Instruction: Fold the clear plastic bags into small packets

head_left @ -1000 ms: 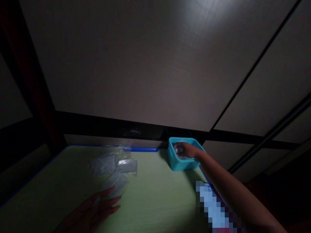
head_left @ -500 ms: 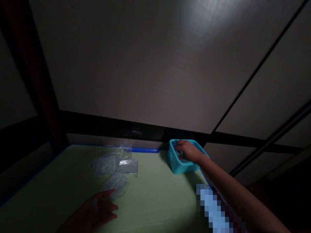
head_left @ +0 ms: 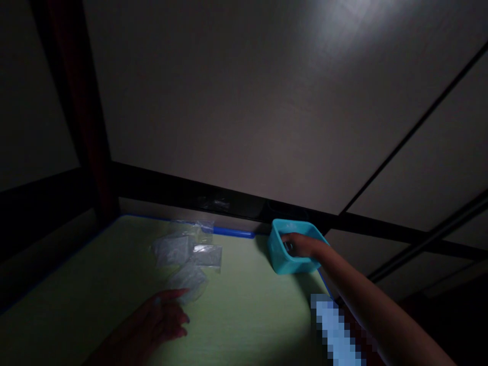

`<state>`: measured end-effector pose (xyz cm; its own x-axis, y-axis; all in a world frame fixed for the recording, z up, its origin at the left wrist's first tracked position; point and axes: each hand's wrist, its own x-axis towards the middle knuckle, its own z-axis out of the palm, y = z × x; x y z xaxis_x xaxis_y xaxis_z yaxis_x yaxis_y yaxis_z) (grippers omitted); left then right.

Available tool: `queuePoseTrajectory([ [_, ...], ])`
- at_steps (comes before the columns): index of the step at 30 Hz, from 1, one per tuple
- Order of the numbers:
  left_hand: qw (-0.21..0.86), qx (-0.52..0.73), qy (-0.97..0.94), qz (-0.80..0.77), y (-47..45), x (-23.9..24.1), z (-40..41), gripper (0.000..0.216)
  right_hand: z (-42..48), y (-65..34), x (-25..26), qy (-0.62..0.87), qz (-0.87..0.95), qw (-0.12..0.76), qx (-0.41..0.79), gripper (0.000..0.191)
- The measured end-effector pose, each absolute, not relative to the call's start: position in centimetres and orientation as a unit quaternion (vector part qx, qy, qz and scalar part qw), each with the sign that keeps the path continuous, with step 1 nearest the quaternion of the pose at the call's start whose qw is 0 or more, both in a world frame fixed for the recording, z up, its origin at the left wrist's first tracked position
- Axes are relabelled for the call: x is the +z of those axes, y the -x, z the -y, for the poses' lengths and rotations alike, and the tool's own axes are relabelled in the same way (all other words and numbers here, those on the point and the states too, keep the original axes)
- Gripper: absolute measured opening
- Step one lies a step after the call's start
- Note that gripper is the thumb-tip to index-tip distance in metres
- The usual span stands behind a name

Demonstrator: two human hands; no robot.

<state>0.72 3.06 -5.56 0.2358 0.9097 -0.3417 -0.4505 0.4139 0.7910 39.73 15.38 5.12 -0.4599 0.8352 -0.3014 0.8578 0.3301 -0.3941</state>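
Roughly, nearest pkt (head_left: 189,277), long axis away-R; L grip (head_left: 162,316) slack; R grip (head_left: 301,245) unclear.

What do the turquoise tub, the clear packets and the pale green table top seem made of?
Tub: probably moulded plastic with a smooth satin finish, judging by its rounded corners and even colour. Packets: glossy, thin plastic film, most likely, given the wrinkles and glare. Table top: perhaps laminate; it looks flat and smooth, but dim light leaves that open.
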Motion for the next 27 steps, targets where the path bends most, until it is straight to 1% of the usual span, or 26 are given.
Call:
queuePoseTrajectory([
  [4,0.721,0.481,-0.302,-0.397,-1.1,-5.0,-2.6,0.054,-15.8,-39.4,4.1,-0.536,-0.799,0.026,-0.270,0.026],
  [9,0.729,0.466,-0.338,-0.371,-1.4,-3.9,-2.2,0.057,-16.1,-39.3,3.3,-0.559,-0.785,0.034,-0.265,0.021],
  [11,0.705,0.467,-0.371,-0.383,-1.6,-3.4,-1.9,0.056,-16.0,-39.2,3.5,-0.560,-0.785,0.031,-0.262,0.021],
  [13,0.644,0.473,-0.438,-0.412,-1.7,-2.9,-1.5,0.053,-15.9,-39.3,4.1,-0.545,-0.792,0.025,-0.273,0.020],
  [17,0.468,0.451,-0.601,-0.465,-1.3,-2.9,-0.5,0.036,-15.6,-39.9,6.0,-0.508,-0.807,-0.011,-0.299,0.016],
  [20,0.314,0.440,-0.699,-0.468,-0.6,-3.7,-0.9,0.024,-15.0,-40.8,7.4,-0.507,-0.808,-0.079,-0.290,0.015],
  [24,0.144,0.395,-0.736,-0.531,0.3,-4.0,-3.2,0.021,-13.6,-41.6,8.3,-0.522,-0.780,-0.178,-0.296,0.022],
  [26,0.085,0.354,-0.736,-0.570,0.7,-3.9,-4.5,0.019,-13.0,-41.6,8.3,-0.528,-0.759,-0.206,-0.320,0.025],
  [27,0.072,0.343,-0.735,-0.580,0.8,-3.9,-5.1,0.018,-12.9,-41.6,8.3,-0.531,-0.750,-0.224,-0.325,0.027],
])
